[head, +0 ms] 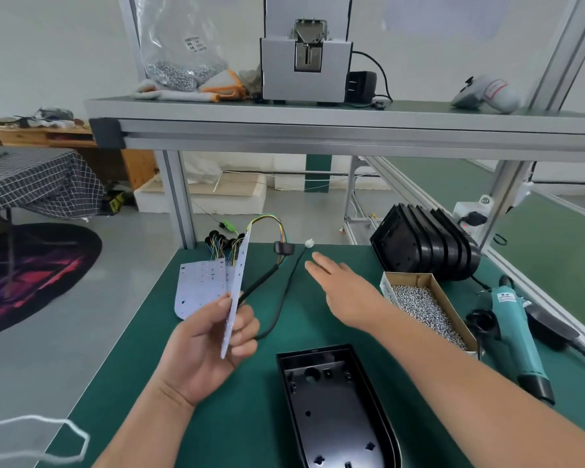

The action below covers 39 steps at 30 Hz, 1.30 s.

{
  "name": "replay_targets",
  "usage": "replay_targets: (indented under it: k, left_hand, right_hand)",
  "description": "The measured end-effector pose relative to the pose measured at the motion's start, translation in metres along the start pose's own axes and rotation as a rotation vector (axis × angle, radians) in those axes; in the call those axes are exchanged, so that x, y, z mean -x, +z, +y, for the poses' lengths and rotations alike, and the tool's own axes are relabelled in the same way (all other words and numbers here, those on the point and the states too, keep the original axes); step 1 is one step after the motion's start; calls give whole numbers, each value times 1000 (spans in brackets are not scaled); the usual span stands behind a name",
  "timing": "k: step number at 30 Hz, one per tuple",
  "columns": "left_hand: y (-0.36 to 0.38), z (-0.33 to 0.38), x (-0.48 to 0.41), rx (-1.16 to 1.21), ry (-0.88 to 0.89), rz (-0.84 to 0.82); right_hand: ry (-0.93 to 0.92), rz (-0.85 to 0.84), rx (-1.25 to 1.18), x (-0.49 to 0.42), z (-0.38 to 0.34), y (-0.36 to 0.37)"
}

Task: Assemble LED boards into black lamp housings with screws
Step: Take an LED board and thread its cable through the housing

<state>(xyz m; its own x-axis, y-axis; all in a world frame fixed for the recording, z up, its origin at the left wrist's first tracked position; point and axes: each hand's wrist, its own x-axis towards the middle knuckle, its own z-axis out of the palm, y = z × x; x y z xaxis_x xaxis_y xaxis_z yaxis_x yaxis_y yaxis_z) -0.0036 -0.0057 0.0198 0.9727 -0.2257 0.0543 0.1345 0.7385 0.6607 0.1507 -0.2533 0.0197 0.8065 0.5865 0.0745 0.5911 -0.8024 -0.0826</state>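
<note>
Some spare boards [200, 285] laid flat at left, one LED board [236, 292] pinched on edge by the left hand [203, 346], empty housing [335, 407] set nearest, right hand [345, 292] held out, fingers straight, nothing gripped, screw box [426, 309] set beside it, screwdriver [517, 336] laid rightmost.

Head camera looks forward and down, close over the green bench [196, 417].

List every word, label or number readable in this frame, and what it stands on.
No text here can be read.
White label on the screw bag: print too small.
Sticker on the teal screwdriver: blurred.
Red marking on the grey tool on the shelf: blurred.
</note>
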Motion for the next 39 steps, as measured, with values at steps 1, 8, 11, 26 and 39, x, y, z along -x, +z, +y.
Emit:
replay_targets:
  k: [1,8,11,26,39]
  left_hand:
    - [-1,0,1,11,-15,-20]
    - [-3,-3,0,51,-63,15]
    - [-4,-3,-1,94,-43,37]
    - [12,-16,-6,-89,150,314]
    - [17,-31,6,-414,-13,366]
  right_hand:
    - [-16,-22,60,-5,0,1]
    - [-150,-140,166,-36,-9,6]
    - [-157,-58,169,-35,-3,5]
    - [298,558,-1104,65,-3,-62]
    - [263,971,-1595,118,-25,-48]
